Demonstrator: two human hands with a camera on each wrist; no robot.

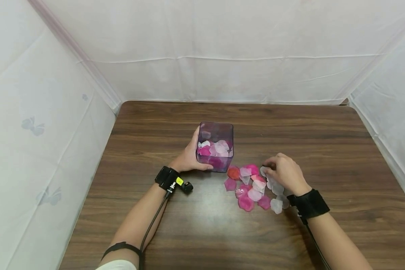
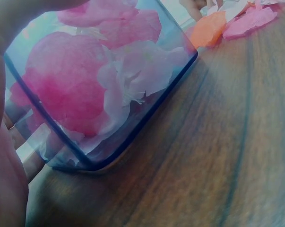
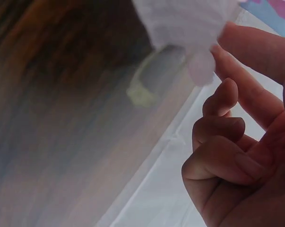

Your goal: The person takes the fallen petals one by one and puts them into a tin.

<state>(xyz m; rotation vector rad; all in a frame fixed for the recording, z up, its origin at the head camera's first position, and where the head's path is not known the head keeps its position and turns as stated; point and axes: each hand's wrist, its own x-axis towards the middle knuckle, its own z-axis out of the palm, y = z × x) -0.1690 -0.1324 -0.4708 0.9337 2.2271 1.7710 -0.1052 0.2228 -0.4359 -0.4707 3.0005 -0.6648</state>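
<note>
My left hand holds a see-through purple plastic box by its left side, thumb along the near side. Inside the box lie pink and white artificial petals, seen close through the wall in the left wrist view. To its right, my right hand pinches a thin white artificial petal between thumb and index finger, the other fingers curled. Below and left of that hand, loose pink petals spread over the table, with a red one closest to the box. Several white petals lie partly under the right hand.
A dark wood-grain table carries everything. White cloth sheets hang behind it and at both sides. Black wrist straps with cables run along both forearms.
</note>
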